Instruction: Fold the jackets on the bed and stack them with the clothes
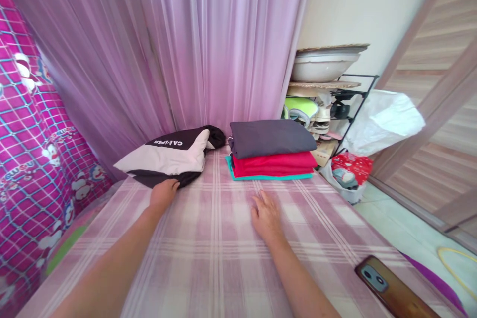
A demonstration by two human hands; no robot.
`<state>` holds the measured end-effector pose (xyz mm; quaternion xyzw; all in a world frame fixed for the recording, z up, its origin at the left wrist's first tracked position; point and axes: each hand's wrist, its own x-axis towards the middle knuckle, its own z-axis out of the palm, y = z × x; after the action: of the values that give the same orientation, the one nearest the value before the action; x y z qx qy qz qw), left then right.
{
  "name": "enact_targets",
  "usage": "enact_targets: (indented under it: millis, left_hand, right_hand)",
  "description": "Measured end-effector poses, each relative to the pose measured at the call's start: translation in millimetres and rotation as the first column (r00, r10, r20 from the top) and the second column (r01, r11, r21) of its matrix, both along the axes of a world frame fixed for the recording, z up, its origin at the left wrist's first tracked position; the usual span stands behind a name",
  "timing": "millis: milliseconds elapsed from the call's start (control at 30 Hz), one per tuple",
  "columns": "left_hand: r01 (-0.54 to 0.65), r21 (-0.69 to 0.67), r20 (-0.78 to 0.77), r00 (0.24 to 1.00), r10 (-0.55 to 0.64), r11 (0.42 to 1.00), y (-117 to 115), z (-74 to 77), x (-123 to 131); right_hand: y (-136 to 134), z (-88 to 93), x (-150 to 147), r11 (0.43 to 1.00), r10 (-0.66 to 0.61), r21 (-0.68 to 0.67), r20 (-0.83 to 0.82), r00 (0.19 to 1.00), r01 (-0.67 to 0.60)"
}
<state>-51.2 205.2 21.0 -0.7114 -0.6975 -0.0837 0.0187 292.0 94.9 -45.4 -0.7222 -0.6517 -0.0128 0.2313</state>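
My left hand (pixel 164 191) reaches to the near edge of a black and light grey garment (pixel 167 156) with white lettering, its fingers closed on the black cloth. The garment lies loosely heaped at the back left of the table. My right hand (pixel 267 216) rests on the plaid cloth with its fingers apart and holds nothing. Just beyond it sits a stack of folded clothes: dark grey cloth (pixel 272 138) on top, red cloth (pixel 276 163) below, and teal cloth (pixel 276 177) at the bottom.
A pink and white plaid tablecloth (pixel 212 263) covers the surface. A phone (pixel 395 288) lies face down near the right edge. Purple curtains (pixel 223 39) hang behind. Beyond the right side stand a black rack (pixel 352 119) with basins and shoes, and a white plastic bag (pixel 387 119).
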Motion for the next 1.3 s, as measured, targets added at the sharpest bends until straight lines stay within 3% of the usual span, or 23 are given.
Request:
enact_targets:
  millis: [133, 367, 533, 767, 900, 1067, 1200, 1300]
  left_hand:
    - [-0.007, 0.057, 0.016, 1.000, 0.006, 0.998, -29, -5.2, 1]
    - [0.143, 0.156, 0.124, 0.979, -0.163, 0.977, -125, -27.9, 19]
    - [0.202, 0.089, 0.195, 0.957, -0.216, 0.975, -173, -21.6, 44]
    - [0.418, 0.014, 0.233, 0.882, -0.410, 0.908, -210, -10.9, 75]
    - [0.500, -0.002, 0.252, 0.839, -0.483, 0.866, -195, 4.5, 70]
    - [0.263, 0.195, 0.095, 0.954, -0.285, 0.945, -136, 24.5, 24]
    - [0.202, 0.042, -0.020, 0.979, -0.202, 0.978, -103, 32.8, -5]
    - [0.197, -0.011, -0.029, 0.980, -0.197, 0.980, -97, 42.7, -4]
  right_hand:
    - [-1, -0.2, -2, 1.000, -0.002, 0.006, 0.013, 1.000, 0.001]
    - [3, -4.9, 4, 0.997, 0.033, 0.075, -0.043, 0.999, -0.029]
    - [-2, -6.4, 8, 0.992, 0.041, 0.124, -0.154, 0.987, -0.022]
    - [-21, -13.9, 8, 0.988, 0.054, 0.156, -0.296, 0.954, -0.008]
    - [-25, -14.6, 7, 0.987, 0.053, 0.163, -0.354, 0.934, 0.006]
    - [-26, -12.4, 7, 0.988, 0.054, 0.155, -0.355, 0.933, 0.002]
    - [-25, -9.3, 7, 0.991, 0.049, 0.137, -0.347, 0.936, -0.001]
    - [-25, -7.4, 7, 0.991, 0.042, 0.133, -0.357, 0.933, 0.007]
